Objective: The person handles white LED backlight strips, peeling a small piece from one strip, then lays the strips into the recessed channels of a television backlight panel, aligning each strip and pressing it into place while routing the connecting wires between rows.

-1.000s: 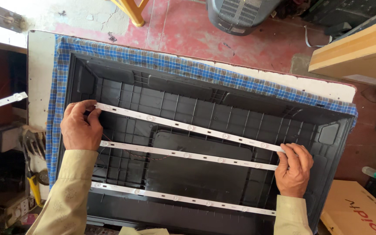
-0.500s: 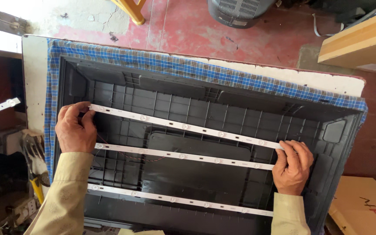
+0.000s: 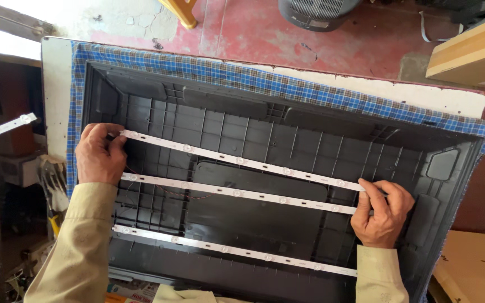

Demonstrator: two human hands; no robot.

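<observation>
A large black plastic back shell with ribbed cells lies face-up on a blue checked cloth. Three white light strips with small round lenses run across it. My left hand pinches the left end of the top strip. My right hand holds that strip's right end, its fingers also resting over the end of the middle strip. The bottom strip lies untouched. A thin red wire crosses near the middle strip.
The cloth covers a white table. A loose white strip sticks out at far left above a cluttered shelf with tools. A wooden board, a grey fan base and a cardboard box stand around on the red floor.
The view has shifted slightly. Both hands stay on the ends of the top strip, which sits in nearly the same place on the shell.
</observation>
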